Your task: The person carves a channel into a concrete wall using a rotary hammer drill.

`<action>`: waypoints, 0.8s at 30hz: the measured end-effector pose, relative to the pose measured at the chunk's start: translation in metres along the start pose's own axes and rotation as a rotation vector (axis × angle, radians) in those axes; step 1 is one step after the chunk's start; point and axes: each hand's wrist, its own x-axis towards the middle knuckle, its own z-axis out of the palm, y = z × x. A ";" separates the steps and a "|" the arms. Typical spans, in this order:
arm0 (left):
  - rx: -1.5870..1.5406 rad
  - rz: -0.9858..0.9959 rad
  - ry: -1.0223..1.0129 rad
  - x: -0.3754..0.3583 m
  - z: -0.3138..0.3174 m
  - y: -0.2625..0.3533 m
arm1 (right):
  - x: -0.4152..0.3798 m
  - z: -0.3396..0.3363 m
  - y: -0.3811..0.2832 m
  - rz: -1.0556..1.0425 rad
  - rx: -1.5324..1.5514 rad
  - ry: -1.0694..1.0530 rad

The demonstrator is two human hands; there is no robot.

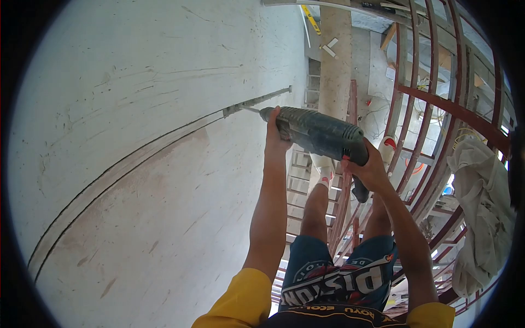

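A dark, dusty rotary hammer drill (317,131) is held level across the view. My left hand (277,134) is wrapped round its front end, near the chuck. My right hand (370,168) grips the rear handle, fingers closed near the red trigger area. The thin metal bit (251,110) points left, its tip at the edge of a chiselled groove (257,100) in the pale wall (164,60). From the groove, two parallel dark cut lines (136,150) curve down to the lower left, with plaster still between them.
Reddish-brown metal railings (456,112) stand on the right, with a grey cloth (478,213) draped over them. My feet are on narrow supports above a ladder-like frame (298,186). A yellow spirit level (310,20) and small white pieces (330,48) lie beyond.
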 end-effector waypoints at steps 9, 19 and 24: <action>-0.023 -0.110 0.175 0.011 0.017 0.022 | 0.044 -0.005 -0.012 0.280 0.465 -0.065; -0.008 -0.168 0.465 0.040 0.064 0.052 | 0.132 -0.036 -0.073 0.449 0.281 -0.173; -0.111 -0.188 0.407 0.042 0.061 0.071 | 0.153 -0.021 -0.085 0.512 0.281 -0.165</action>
